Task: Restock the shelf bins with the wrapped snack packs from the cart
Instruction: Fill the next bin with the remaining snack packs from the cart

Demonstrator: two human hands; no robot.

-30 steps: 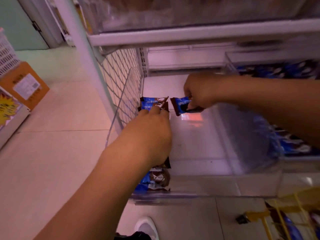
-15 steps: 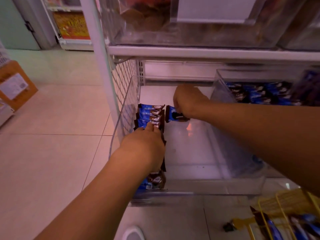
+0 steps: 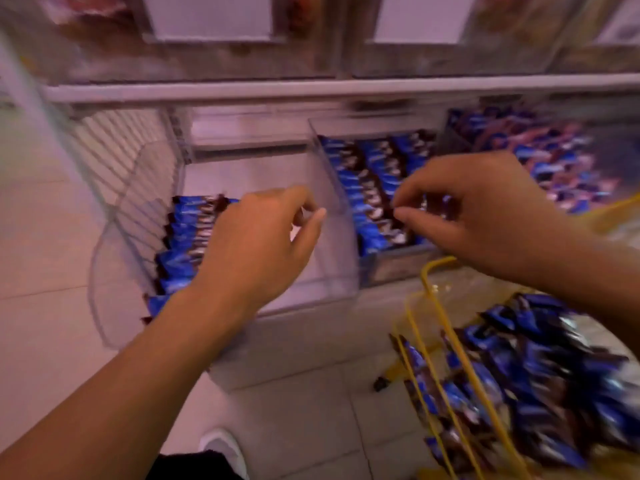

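Observation:
A clear shelf bin [image 3: 114,271] stands pulled out at the left, with one row of blue-and-brown wrapped snack packs [image 3: 187,237] standing along its left wall; the rest of its floor is bare. My left hand [image 3: 256,244] hovers over that bin's middle, fingers loosely curled and apart, holding nothing. My right hand [image 3: 474,209] hangs over the neighbouring bin's front, thumb and forefinger near each other with no pack between them. That middle bin [image 3: 401,265] is packed with blue packs [image 3: 367,188]. The yellow wire cart [image 3: 440,306] at lower right holds a heap of packs [image 3: 540,386]. The image is motion-blurred.
A third bin of blue packs [image 3: 554,157] sits further right. The white edge of the upper shelf [image 3: 311,86] runs above, carrying clear bins with white label plates [image 3: 207,15]. A wire mesh panel [image 3: 114,140] closes the shelf's left end. My shoe [image 3: 221,448] rests on the tiled floor.
Both hands have pulled back out of the left bin and to the right. The pack my right hand held is gone from it. The view swung right, showing the cart.

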